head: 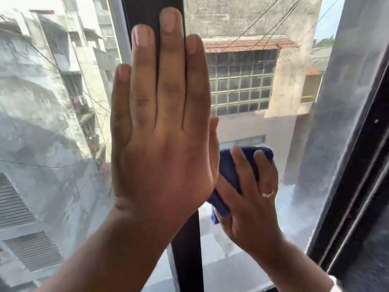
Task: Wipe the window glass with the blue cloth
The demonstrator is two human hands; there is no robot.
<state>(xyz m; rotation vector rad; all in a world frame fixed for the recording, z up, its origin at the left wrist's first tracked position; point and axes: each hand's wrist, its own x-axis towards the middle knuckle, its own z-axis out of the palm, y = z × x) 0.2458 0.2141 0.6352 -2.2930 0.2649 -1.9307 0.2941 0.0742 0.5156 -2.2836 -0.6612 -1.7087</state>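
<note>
Blue and bunched into a soft wad, the blue cloth (230,171) was pressed against the clear window glass (250,123) of the right-hand pane, low down and just beside the dark vertical frame bar (186,256) that divided the two panes. It was gripped by the right hand (250,192), whose fingers were curled over the fabric from the front, with a ring (267,194) seen on one finger; a fold of the cloth hung out below the palm. The left hand (160,131) was laid flat and fully open, fingers straight and close together, over the upper part of the same bar, with nothing held in it; its thumb edge was touching the cloth. The left pane (52,123) was seen to be hazy and streaked. A second dark frame (353,186) was set along the right edge of the wiped pane. Weathered concrete buildings (252,66) and overhead wires were visible through the glass.
</note>
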